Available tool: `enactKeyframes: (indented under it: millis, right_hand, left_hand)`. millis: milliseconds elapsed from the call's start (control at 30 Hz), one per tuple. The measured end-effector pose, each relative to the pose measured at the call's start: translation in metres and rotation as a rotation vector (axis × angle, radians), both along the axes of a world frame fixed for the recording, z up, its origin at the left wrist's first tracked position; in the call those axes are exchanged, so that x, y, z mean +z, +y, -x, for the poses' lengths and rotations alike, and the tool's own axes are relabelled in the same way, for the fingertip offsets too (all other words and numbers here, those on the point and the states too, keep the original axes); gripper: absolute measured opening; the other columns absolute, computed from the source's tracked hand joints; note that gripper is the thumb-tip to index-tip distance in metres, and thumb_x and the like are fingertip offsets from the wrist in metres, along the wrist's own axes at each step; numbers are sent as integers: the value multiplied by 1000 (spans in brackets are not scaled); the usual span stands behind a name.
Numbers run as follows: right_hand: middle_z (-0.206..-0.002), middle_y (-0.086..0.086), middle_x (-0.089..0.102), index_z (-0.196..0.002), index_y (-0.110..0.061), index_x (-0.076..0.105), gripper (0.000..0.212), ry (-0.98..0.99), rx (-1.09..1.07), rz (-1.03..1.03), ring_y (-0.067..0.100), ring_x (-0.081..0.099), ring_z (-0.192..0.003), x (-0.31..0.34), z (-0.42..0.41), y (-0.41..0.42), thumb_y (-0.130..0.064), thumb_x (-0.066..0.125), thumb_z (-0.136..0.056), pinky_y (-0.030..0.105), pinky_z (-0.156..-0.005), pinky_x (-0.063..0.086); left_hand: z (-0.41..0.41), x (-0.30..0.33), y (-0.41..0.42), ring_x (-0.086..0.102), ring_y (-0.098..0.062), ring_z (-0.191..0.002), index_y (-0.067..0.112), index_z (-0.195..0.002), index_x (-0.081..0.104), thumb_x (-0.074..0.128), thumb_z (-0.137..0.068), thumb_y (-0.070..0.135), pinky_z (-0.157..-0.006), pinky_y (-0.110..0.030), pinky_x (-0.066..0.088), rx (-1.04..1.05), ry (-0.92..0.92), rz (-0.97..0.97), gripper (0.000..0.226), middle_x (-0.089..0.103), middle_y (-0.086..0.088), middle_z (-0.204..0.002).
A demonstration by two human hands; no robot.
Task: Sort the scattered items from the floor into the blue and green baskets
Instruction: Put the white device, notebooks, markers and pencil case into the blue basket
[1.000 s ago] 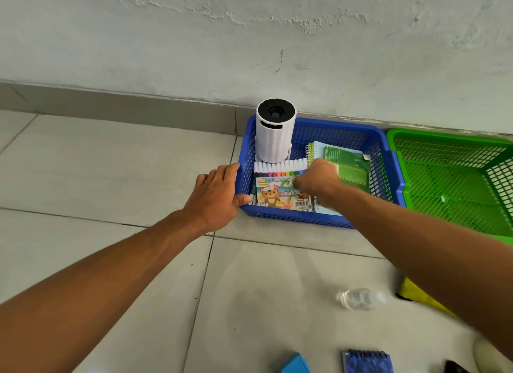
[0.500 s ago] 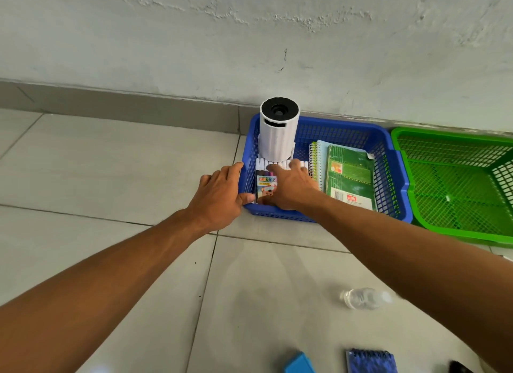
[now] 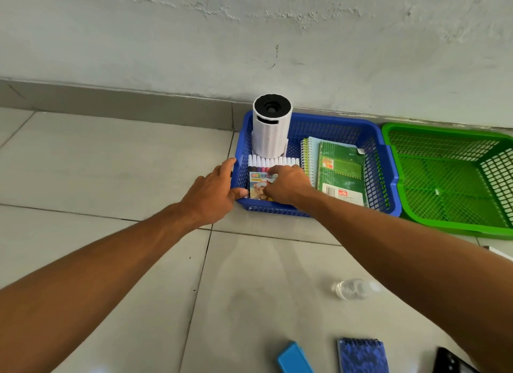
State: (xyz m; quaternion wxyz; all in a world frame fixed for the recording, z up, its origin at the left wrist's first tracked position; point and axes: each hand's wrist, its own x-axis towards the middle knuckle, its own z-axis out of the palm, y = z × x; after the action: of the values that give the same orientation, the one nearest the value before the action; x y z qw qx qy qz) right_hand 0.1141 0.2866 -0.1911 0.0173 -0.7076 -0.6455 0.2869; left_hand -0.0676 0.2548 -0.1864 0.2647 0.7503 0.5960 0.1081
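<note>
The pack of colour markers (image 3: 262,178) lies flat in the front-left corner of the blue basket (image 3: 383,161), caps pointing toward the wall, right against the base of the white cylindrical device (image 3: 272,125) standing upright behind it. The right hand (image 3: 287,182) is down on top of the pack, fingers curled over its printed card. Whether it is pinching the pack or only pressing it flat, I can't tell, because the fingertips are hidden under the hand. The left hand (image 3: 215,189) braces the basket's left front corner, thumb hooked on the front rim and fingers laid along the outside wall.

For a clean finish, I'd say press the pack level against the basket floor, slide it snug to the left wall, and lift the hand straight up so the white device doesn't get nudged over. The left hand should hold that corner until the right is out.

To the right in the same basket lies a green notebook (image 3: 342,172) stacked on a spiral-bound pad (image 3: 308,156). The green basket (image 3: 444,222) sits touching the blue one on the right, with nothing I can make out inside.

On the pale tiled floor (image 3: 111,164) nearer the camera, a small clear bottle (image 3: 351,289) lies on its side, with a blue flat object (image 3: 294,358), a blue spiral notepad (image 3: 362,354) and a black object (image 3: 451,364) at the bottom edge. A rough whitewashed wall (image 3: 249,39) with a grey skirting runs behind.
</note>
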Motion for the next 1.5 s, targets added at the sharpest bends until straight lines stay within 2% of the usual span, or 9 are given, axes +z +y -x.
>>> enactKeyframes:
  millis: [133, 267, 367, 567, 933, 1133, 1267, 1367, 1500]
  right_hand:
    - [-123, 6, 64, -128, -18, 62, 37, 86, 51, 11, 15, 61, -84, 6, -30, -4, -22, 65, -91, 27, -73, 55]
    - [-121, 4, 66, -126, -19, 62, 34, 147, 56, -13, 18, 63, -99, 7, -53, -20, -31, 61, -95, 22, -80, 49]
    - [-120, 4, 65, -131, -21, 56, 42, 38, 214, -173, 22, 61, -104, 11, -62, -37, -41, 59, -94, 34, -88, 51]
    - [-134, -4, 57, -137, -30, 51, 59, -258, 485, -552, 20, 49, -125, 27, -93, -75, -62, 52, -87, 42, -105, 33]
    - [-153, -5, 36, -139, -39, 46, 60, -307, 341, -463, 20, 40, -133, 27, -144, -206, -70, 44, -88, 45, -103, 36]
    - [-131, -3, 55, -127, -34, 50, 46, -303, 92, -408, 24, 62, -100, 15, -142, -222, -64, 32, -96, 32, -58, 46]
    - [-108, 11, 68, -126, -28, 41, 62, -63, -142, -66, 31, 65, -87, -6, -132, -207, -74, 43, -85, 38, -71, 53]
    - [-115, 12, 60, -131, -26, 32, 70, -130, -88, 99, 31, 61, -91, -18, -125, -205, -54, 70, -80, 37, -74, 51]
    - [-103, 14, 63, -123, -18, 34, 51, -101, -115, 54, 28, 57, -73, -28, -118, -207, -25, 66, -84, 34, -60, 44]
  left_hand:
    - [-2, 8, -3, 50, -24, -125, 13, -149, 18, 52, -93, 46, -91, -39, 51, -23, 118, -35, 73, 36, -11, -149]
    - [-3, 13, -5, 48, -31, -125, 7, -147, 28, 50, -96, 43, -98, -42, 42, -157, 377, -283, 66, 31, -16, -150]
    - [0, 9, -8, 46, -35, -128, 4, -144, 37, 47, -96, 37, -108, -45, 34, -263, 449, -446, 59, 33, -19, -149]
    - [-15, -1, -14, 26, -31, -144, 16, -147, 35, 17, -95, 63, -116, -50, 22, -344, 436, -385, 73, 27, -13, -156]
    - [-22, -19, -13, 29, -29, -143, 18, -151, 27, 18, -99, 54, -115, -49, 26, -520, 424, -409, 64, 31, -11, -155]
    - [-20, -20, -13, 33, -31, -140, 16, -148, 30, 19, -98, 54, -114, -49, 27, -522, 396, -410, 64, 34, -12, -153]
    - [-20, -19, -14, 36, -31, -138, 14, -146, 33, 21, -98, 54, -113, -48, 28, -511, 396, -397, 64, 38, -14, -150]
    - [-19, -19, -12, 37, -31, -137, 14, -146, 33, 21, -98, 55, -114, -48, 28, -505, 388, -390, 65, 38, -13, -150]
    - [-15, -17, -9, 36, -30, -138, 14, -145, 35, 19, -98, 55, -113, -48, 30, -529, 357, -381, 64, 36, -13, -150]
